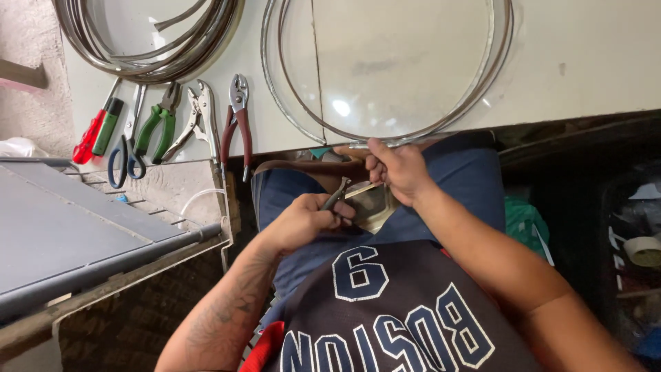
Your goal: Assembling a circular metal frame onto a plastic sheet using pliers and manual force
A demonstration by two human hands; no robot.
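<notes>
My left hand (303, 222) is closed around a small pair of pliers (335, 196), its jaws pointing up toward a metal strip. My right hand (396, 169) pinches the near edge of a large ring of thin metal strip (482, 83) at the table's front edge. The ring lies flat on the pale table (585, 62). Both hands work over my lap, close together, just below the table edge.
Along the table's left front lie a red and a green screwdriver (96, 131), blue scissors (127, 148), green pliers (157, 124), locking pliers (196, 114) and red-handled pliers (236, 117). A coil of metal strip (148, 48) sits at the back left. A grey panel (76, 227) stands at left.
</notes>
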